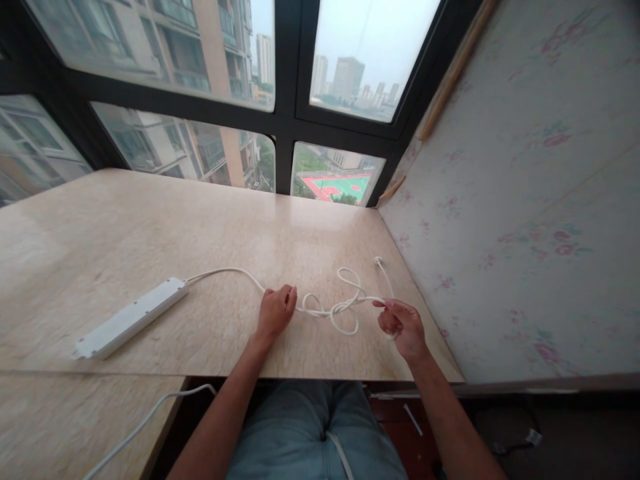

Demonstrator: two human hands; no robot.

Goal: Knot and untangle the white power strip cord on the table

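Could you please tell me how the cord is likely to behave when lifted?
The cord is probably floppy, since it bends into loose loops. It may tug the strip, attached at one end. Its crossing loops might tighten if pulled.

A white power cord point(233, 269) is gripped by the left hand point(277, 311) and pinched by the right hand point(403, 327), with a loose tangle of loops point(345, 307) formed between them over a beige marble-patterned windowsill point(195, 227). At the cord's far left, a white power strip point(135, 317) is laid at a slant, while its plug point(379, 261) is seen beyond the right hand, near the floral wallpaper point(540, 200). Apartment buildings point(210, 60) and a sports court point(345, 187) are framed by the black window frame point(287, 100).
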